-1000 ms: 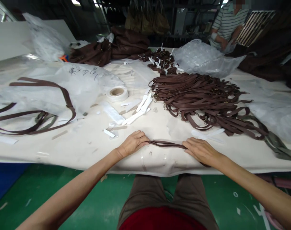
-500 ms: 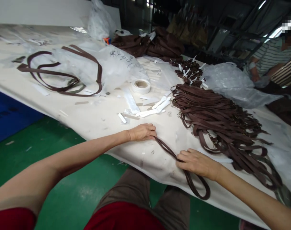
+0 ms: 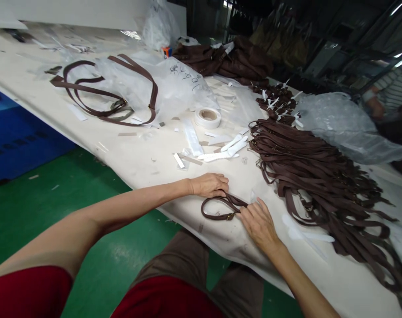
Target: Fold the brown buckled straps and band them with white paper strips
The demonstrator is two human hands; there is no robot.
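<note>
Strap [image 3: 217, 217] held, black handwriting [image 3: 196, 79] on plastic bag [image 3: 176, 96]

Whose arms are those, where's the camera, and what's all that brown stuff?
There's no robot here, just a person using two bare hands. Every picture comes from one camera worn on that person's head, looking forward and down. The left hand and right hand both hold a thin brown strap, bent into a loop. On the pale table lie a big pile of brown straps, a white roll and some see-through plastic.
</note>
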